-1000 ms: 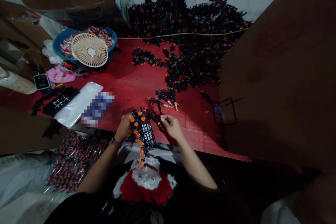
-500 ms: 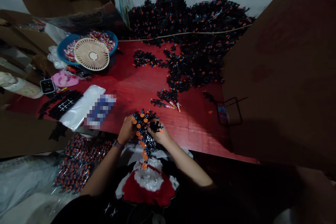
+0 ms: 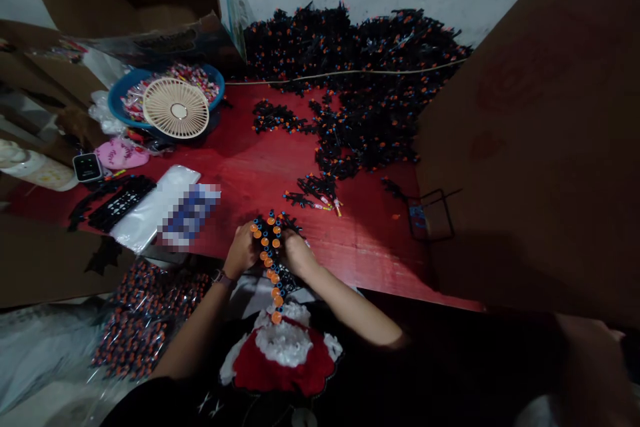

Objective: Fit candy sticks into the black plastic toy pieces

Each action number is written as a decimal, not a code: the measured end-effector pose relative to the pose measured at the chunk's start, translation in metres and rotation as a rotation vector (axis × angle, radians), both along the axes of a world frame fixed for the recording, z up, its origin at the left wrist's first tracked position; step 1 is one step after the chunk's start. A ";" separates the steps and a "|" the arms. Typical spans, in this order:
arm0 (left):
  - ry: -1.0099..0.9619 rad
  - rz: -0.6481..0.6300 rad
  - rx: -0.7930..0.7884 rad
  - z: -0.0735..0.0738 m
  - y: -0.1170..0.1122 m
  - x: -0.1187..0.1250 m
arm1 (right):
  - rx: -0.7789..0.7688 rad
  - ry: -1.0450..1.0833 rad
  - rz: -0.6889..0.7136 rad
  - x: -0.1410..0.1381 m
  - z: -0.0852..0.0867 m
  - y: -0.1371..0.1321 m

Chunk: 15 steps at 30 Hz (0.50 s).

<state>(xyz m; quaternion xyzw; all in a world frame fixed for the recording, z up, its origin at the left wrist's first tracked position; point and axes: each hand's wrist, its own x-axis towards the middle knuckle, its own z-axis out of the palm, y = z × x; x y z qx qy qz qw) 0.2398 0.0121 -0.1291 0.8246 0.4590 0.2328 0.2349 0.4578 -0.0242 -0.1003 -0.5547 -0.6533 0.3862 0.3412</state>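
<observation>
In front of my body stands a black perforated plastic rack, lined with small black toy guns whose orange and blue tips run in rows toward me. My left hand is closed around the left side of this loaded rack. Against its right side, my right hand has its fingers curled inward; the back of the hand hides what they pinch. Beyond the hands, a few loose toy guns lie on the red table, beside small colourful sticks.
A large heap of toy guns lies against the wall, crossed by a pale cord. At left are a blue basin under a cream fan, clear bags, more black racks and a smartwatch. Cardboard rises at right.
My right hand has turned over and drawn closer against the rack; the black toy gun seen in it before is now out of sight. My left hand keeps its hold.
</observation>
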 end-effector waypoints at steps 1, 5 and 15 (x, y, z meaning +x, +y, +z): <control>-0.013 0.003 0.006 -0.001 0.000 -0.001 | 0.009 -0.037 -0.030 0.009 0.001 -0.004; -0.039 0.026 0.003 -0.003 -0.001 -0.001 | 0.010 -0.202 -0.294 0.054 0.002 -0.018; 0.010 0.011 0.007 0.000 0.002 0.001 | -0.142 0.267 -0.189 0.066 0.001 -0.028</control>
